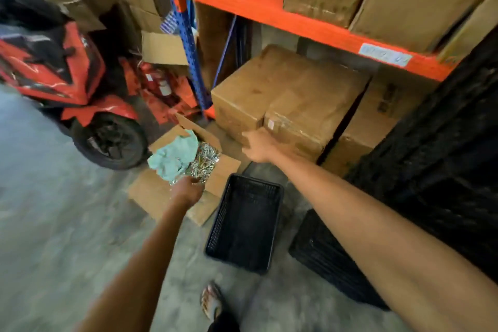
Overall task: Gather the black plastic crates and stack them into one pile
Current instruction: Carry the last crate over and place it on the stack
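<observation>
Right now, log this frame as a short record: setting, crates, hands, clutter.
setting: concrete floor beside an orange shelf loaded with cardboard boxes
crates: open black crate on the floor; another black crate to its right; a tall black stack at the right
left hand: over the open box of screws, empty
right hand: near a large carton, empty
clutter: red motorbike
</observation>
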`<action>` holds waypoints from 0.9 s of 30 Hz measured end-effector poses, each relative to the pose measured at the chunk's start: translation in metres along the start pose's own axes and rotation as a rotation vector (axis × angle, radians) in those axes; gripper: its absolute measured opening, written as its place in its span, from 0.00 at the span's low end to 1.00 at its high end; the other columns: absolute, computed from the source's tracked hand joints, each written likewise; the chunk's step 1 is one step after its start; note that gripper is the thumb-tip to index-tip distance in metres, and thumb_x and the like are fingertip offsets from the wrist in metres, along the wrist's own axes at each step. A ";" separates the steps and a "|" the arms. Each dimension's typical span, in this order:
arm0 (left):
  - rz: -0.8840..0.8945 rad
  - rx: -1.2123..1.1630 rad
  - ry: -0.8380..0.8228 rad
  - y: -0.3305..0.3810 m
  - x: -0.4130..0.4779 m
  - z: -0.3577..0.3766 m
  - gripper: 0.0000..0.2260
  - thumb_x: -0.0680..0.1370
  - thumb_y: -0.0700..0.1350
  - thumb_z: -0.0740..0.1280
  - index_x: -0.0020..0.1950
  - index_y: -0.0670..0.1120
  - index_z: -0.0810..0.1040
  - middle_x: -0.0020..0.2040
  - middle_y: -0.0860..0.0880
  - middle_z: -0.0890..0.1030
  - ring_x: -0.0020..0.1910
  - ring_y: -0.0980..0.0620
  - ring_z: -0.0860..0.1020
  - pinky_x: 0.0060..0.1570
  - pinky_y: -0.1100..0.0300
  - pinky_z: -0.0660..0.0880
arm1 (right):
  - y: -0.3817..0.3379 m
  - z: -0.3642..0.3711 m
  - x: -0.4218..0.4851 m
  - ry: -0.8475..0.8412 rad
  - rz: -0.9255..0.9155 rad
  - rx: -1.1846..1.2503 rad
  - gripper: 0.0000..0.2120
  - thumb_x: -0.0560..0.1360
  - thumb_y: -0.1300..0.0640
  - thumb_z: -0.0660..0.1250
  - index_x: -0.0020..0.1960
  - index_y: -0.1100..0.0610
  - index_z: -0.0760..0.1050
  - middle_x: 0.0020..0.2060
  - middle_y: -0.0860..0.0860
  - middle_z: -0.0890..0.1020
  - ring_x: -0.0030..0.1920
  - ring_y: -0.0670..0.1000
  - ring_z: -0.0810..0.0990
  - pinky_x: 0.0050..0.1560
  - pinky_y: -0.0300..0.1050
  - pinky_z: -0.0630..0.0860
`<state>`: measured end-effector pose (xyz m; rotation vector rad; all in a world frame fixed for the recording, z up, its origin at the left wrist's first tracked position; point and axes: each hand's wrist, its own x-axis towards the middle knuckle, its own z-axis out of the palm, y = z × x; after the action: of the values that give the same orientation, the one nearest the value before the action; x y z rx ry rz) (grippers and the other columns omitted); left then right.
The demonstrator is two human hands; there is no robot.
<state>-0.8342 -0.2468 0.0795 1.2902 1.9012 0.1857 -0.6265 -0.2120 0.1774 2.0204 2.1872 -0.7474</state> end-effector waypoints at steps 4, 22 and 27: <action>-0.256 -0.232 -0.185 -0.085 0.022 0.069 0.11 0.76 0.41 0.65 0.57 0.42 0.81 0.55 0.40 0.80 0.51 0.46 0.77 0.51 0.57 0.73 | 0.029 0.103 0.060 -0.230 0.106 -0.070 0.20 0.77 0.50 0.61 0.67 0.57 0.72 0.59 0.57 0.78 0.62 0.60 0.77 0.54 0.51 0.77; -1.047 -0.875 0.162 -0.304 0.245 0.478 0.29 0.70 0.48 0.74 0.68 0.43 0.72 0.64 0.46 0.78 0.60 0.44 0.78 0.61 0.53 0.74 | 0.320 0.496 0.454 -0.189 0.027 -0.332 0.45 0.74 0.43 0.68 0.79 0.50 0.43 0.78 0.59 0.52 0.78 0.61 0.52 0.70 0.61 0.62; -1.301 -1.001 0.385 -0.339 0.278 0.544 0.20 0.66 0.48 0.77 0.54 0.42 0.78 0.43 0.47 0.82 0.40 0.46 0.81 0.40 0.55 0.80 | 0.351 0.554 0.496 -0.102 -0.005 -0.111 0.23 0.76 0.45 0.66 0.61 0.62 0.75 0.54 0.65 0.80 0.57 0.66 0.78 0.54 0.53 0.76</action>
<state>-0.7418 -0.3394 -0.6071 -0.7218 2.0957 0.5943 -0.5068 0.0317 -0.5988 1.8823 2.1288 -0.6962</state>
